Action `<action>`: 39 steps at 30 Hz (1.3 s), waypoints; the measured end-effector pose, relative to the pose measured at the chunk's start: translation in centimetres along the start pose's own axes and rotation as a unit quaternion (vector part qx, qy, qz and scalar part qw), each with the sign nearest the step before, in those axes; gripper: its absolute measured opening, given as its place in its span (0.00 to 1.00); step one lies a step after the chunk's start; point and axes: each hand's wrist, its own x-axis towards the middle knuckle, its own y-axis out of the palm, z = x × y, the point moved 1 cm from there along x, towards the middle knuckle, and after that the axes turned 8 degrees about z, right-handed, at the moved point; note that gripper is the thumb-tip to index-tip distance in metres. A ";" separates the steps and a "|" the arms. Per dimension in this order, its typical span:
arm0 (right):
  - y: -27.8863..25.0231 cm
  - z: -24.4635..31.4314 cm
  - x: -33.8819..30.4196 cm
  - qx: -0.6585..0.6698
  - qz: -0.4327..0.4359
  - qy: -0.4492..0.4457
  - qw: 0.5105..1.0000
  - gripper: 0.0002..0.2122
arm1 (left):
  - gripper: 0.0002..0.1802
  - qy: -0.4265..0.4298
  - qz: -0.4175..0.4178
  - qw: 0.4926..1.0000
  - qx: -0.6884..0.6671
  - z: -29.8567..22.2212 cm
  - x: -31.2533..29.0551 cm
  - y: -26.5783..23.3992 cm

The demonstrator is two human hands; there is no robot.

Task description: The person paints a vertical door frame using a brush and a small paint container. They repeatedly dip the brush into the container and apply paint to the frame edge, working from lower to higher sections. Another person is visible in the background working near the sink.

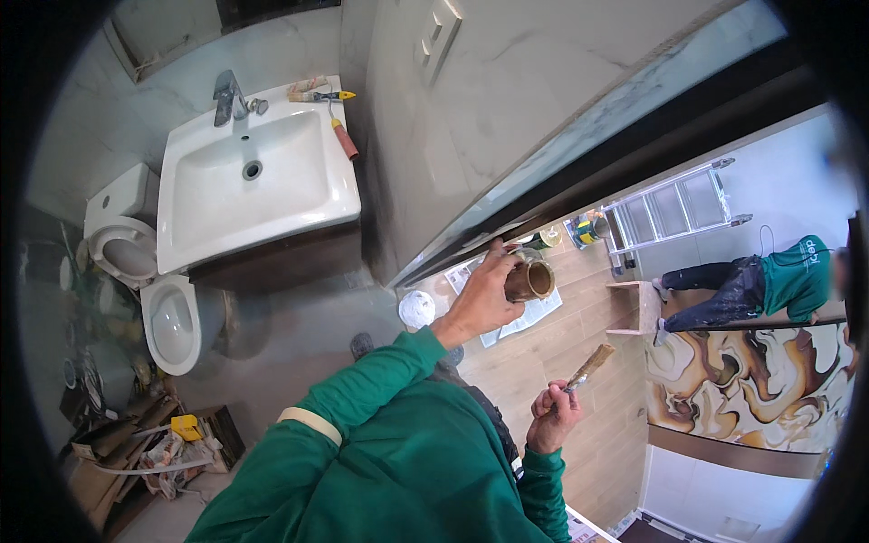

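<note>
My left hand (482,300) is wrapped round a small brown-smeared cup (530,280), tilted so that its open mouth shows. The cup is beside the dark door frame (579,199). Lower and to the right, my right hand (554,417) grips a paintbrush (590,366) by its handle. The brush points up and away, its bristles coated brown, and it is apart from the cup. Both forearms wear green sleeves.
A white sink (253,195) with a brush and a small roller on its rim stands left, near a toilet (172,324). Beyond the doorway are newspaper (525,319), paint cans (588,228), a ladder (674,210) and a co-worker in green (797,281). Cardboard scraps (136,443) lie lower left.
</note>
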 end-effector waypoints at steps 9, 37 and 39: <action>1.3 -0.4 -0.4 0.015 -0.011 -0.011 1.000 0.05 | 0.34 0.069 0.012 0.997 -0.031 -6.4 1.3 -2.0; 9.1 6.6 3.1 0.027 0.112 -0.160 0.980 0.13 | 0.36 -0.031 -0.125 0.991 -0.023 -3.3 -16.6 -12.3; 10.0 8.4 3.8 0.041 0.110 -0.193 0.974 0.13 | 0.36 -0.043 -0.125 0.991 -0.030 -3.7 -16.6 -12.5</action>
